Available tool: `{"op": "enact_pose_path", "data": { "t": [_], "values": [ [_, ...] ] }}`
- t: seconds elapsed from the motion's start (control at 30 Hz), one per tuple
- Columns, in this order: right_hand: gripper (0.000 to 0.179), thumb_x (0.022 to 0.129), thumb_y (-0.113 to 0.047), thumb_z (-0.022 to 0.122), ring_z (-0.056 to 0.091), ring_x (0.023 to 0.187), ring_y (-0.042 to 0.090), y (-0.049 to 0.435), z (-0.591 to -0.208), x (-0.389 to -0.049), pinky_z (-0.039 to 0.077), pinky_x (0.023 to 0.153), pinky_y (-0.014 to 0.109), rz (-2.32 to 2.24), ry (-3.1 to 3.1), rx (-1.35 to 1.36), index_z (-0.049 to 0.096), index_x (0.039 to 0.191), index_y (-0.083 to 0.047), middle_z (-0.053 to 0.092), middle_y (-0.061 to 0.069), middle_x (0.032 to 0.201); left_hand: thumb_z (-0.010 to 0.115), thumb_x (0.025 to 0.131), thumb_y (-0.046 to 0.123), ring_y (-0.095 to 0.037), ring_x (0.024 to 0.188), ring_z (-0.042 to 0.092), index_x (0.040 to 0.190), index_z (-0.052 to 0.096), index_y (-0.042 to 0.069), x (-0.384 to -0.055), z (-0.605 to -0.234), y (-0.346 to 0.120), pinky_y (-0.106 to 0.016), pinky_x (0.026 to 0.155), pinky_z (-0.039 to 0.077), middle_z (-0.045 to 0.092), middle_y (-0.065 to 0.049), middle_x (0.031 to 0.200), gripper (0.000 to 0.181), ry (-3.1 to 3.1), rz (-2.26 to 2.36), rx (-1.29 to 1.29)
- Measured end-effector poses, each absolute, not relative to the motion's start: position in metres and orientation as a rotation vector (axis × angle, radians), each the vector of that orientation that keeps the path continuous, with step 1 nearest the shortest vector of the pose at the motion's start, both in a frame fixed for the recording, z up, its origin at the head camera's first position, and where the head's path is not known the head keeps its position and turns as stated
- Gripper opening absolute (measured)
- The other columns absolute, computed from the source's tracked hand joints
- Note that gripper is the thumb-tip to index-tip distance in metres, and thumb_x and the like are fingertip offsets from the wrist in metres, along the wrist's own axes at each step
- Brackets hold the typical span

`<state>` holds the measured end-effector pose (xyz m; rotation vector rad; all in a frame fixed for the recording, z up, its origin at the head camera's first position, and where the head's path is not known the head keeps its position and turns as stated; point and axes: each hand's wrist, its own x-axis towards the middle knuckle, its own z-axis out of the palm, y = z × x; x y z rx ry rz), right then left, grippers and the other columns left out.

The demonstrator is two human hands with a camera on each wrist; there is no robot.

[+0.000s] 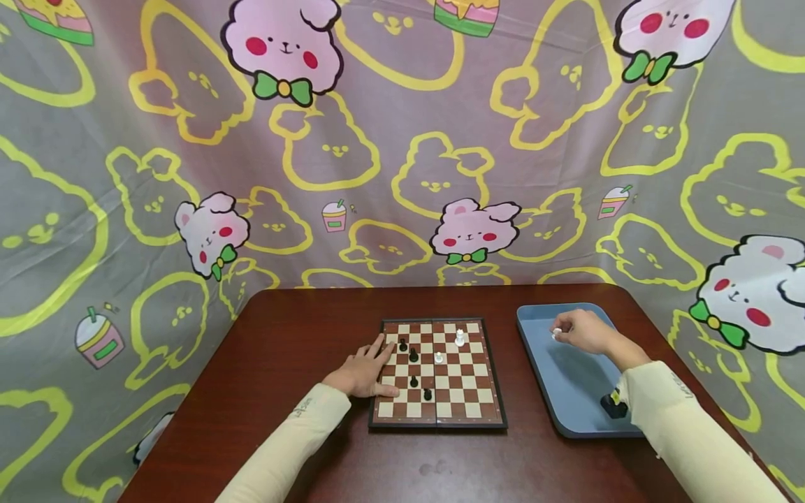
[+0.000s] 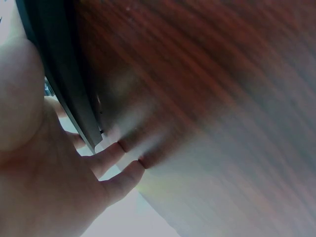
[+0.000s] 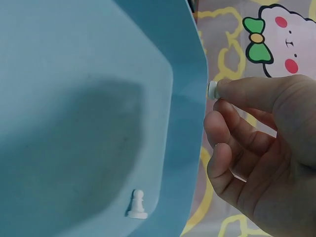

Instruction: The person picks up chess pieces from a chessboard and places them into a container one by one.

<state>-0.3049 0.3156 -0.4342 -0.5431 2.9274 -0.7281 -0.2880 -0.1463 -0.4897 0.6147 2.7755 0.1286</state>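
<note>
My left hand [image 1: 361, 372] rests on the left edge of a folding chessboard [image 1: 465, 411], its fingers spread. Some of its fingertips touch the wooden table in the left wrist view. Several black chess pieces [image 1: 413, 355] stand on the board's left half. A white pawn [image 1: 438, 358] and a taller white piece [image 1: 460, 338] stand on its right half. Over the blue tray [image 1: 553, 391], my right hand [image 1: 585, 331] pinches a small white chess piece [image 3: 213, 90] between thumb and forefinger; only its round base shows clearly. Another white pawn [image 3: 138, 205] lies in the tray, near its wall.
The dark reddish wooden table [image 1: 277, 335] carries the board at its middle and the tray to the right. A patterned curtain [image 1: 377, 175] hangs behind the table and along both sides. A black device [image 1: 613, 405] sits at my right wrist.
</note>
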Motion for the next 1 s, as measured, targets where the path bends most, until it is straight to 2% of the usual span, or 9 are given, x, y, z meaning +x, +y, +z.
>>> {"op": "enact_pose_path", "data": {
  "t": [0.3,0.5,0.73,1.0],
  "values": [
    [0.008,0.084,-0.005,0.066,0.055,0.067,0.013,0.319,-0.439,-0.304,0.044,0.060,0.033,-0.716,2.959,-0.556,0.069,0.091,-0.002,0.062,-0.003,0.075,0.056,0.077,0.070,-0.041,0.136,0.024,0.154,0.010,0.020,-0.288,-0.489,-0.147,-0.058,0.100,0.031,-0.002,-0.012,0.158,0.103,2.776,0.114,0.618],
    [0.010,0.085,-0.006,0.066,0.056,0.069,0.013,0.316,-0.436,-0.304,0.045,0.060,0.033,-0.696,2.956,-0.537,0.069,0.094,-0.002,0.062,-0.003,0.078,0.056,0.077,0.070,-0.041,0.135,0.024,0.154,0.011,0.019,-0.287,-0.489,-0.147,-0.057,0.100,0.031,-0.002,-0.012,0.158,0.103,2.773,0.120,0.614],
    [0.011,0.088,-0.006,0.065,0.057,0.072,0.015,0.295,-0.427,-0.306,0.046,0.062,0.034,-0.725,2.915,-0.543,0.068,0.097,-0.002,0.062,-0.001,0.081,0.056,0.077,0.071,-0.041,0.136,0.024,0.154,0.011,0.019,-0.288,-0.488,-0.147,-0.057,0.100,0.031,-0.001,-0.012,0.158,0.103,2.775,0.124,0.606],
    [0.012,0.088,-0.005,0.064,0.055,0.069,0.013,0.263,-0.425,-0.312,0.046,0.060,0.032,-0.745,2.876,-0.602,0.067,0.098,0.000,0.060,-0.001,0.080,0.055,0.077,0.071,-0.041,0.136,0.024,0.154,0.011,0.019,-0.290,-0.490,-0.146,-0.057,0.100,0.031,-0.002,-0.012,0.158,0.103,2.777,0.103,0.600]
  ]
}}
